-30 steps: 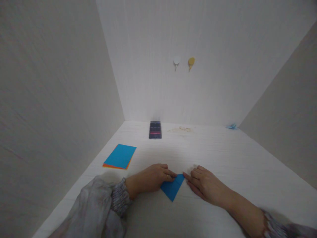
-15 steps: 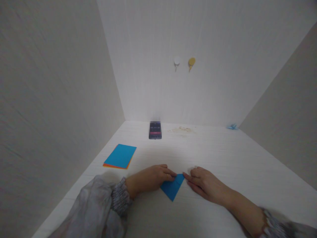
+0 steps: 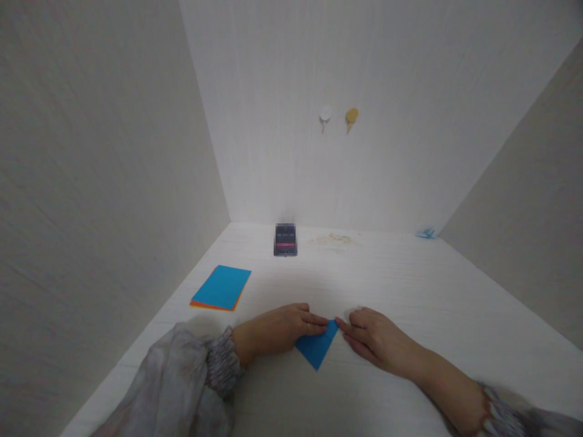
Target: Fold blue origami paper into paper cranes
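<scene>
Near six o'clock, a folded blue paper [image 3: 316, 353] lies on a white table [image 3: 392, 273], one point toward the wearer. From ten o'clock the left hand [image 3: 289, 326] presses fingers over it without gripping; the right hand [image 3: 376, 340], also gripping nothing, sets its index fingertip at the two-o'clock corner. Should the left fingers slip, the layers could shift and crease crookedly.

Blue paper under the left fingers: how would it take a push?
The blue paper looks thin, so it's probably light and bends easily. It should slide rather than roll, since it lies flat on the table. It might buckle or pivot, as the left hand has fingers on it and the right hand has a fingertip at its right corner.
</scene>
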The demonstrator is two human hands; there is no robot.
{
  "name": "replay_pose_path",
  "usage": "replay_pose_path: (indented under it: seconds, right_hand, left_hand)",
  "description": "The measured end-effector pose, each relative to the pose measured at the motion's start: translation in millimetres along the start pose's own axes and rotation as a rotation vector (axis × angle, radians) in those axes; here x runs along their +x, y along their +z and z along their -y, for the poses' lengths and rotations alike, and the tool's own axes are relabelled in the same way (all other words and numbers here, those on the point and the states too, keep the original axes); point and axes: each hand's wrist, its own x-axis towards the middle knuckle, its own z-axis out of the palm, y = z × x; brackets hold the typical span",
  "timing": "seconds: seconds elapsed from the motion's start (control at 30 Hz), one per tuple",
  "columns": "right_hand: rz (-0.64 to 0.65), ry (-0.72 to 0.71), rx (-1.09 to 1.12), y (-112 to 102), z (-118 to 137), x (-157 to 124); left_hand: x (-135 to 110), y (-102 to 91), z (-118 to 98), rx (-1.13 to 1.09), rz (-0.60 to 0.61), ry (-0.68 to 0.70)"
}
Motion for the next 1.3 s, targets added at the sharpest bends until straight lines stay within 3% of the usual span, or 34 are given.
replay_pose_path:
  seconds: [0.63, 1.17, 1.3]
  right_hand:
    - [0.034, 0.142, 0.079, -0.8, -1.1, 1.0]
    - [-0.047, 0.129, 0.059, -3.9, 2.2, -2.7]
    - [-0.004, 0.068, 0.009, -5.1, 7.8, 1.8]
  left_hand:
    - [0.7, 0.7, -1.7, -0.051, 0.016, -0.034]
    - [0.3, -11.4, -12.1, -0.034, 0.01, -0.038]
    - [2.1, -12.5, -12.7, 0.009, 0.021, -0.032]
